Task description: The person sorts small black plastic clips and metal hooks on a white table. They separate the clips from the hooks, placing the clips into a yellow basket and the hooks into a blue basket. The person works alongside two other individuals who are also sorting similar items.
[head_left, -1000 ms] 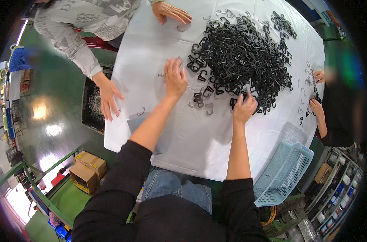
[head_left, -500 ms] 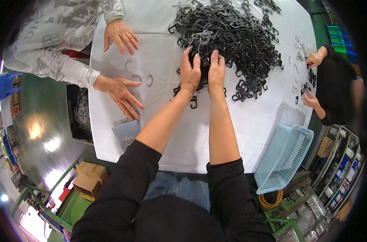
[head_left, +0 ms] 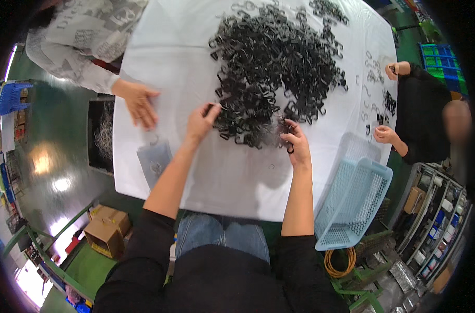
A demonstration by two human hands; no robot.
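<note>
A large heap of black plastic hooks [head_left: 258,62] covers the far middle of the white-covered table [head_left: 216,177]. At the heap's left edge is my left hand [head_left: 200,124], its fingers closed in a pinch with something dark between them, probably a hook. My right hand [head_left: 300,148] is at the heap's near right edge, thumb and fingers closed on a black hook [head_left: 290,148]. Between my hands lies the near part of the heap, slightly blurred. A small thin ring-like piece [head_left: 271,167] rests on the cloth nearer me.
On the left, a co-worker's hand [head_left: 139,104] hovers over the table beside a clear plastic bag [head_left: 155,159]. A light-blue perforated basket [head_left: 347,208] stands at the right edge. Another person's hands [head_left: 386,134] handle small hooks at the far right. Cardboard boxes [head_left: 107,229] stand lower left.
My hands have moved apart, from over the heap to its left and near right edges. Hooks have spread toward me between them. The left co-worker's hands have drawn back; only one shows plainly.
</note>
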